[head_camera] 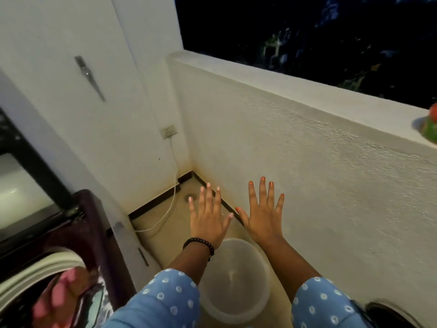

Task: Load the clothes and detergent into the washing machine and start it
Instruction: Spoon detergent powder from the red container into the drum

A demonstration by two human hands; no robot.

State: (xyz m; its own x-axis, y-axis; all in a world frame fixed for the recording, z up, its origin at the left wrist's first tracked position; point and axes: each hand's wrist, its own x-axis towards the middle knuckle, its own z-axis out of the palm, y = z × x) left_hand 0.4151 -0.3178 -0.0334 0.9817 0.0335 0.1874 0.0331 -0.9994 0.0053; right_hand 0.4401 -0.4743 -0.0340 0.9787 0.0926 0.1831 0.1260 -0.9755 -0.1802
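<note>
My left hand and my right hand are held out side by side in the air, fingers spread and straight, holding nothing. Both hover above a translucent plastic bucket that stands on the floor and looks bare inside. At the bottom left the top-loading washing machine has its dark lid raised. Pink and patterned clothes lie inside its drum. No detergent container can be identified.
A low white parapet wall runs along the right, with a green and red object on its ledge. A white cable hangs from a wall socket to the floor. A floor drain sits in the corner.
</note>
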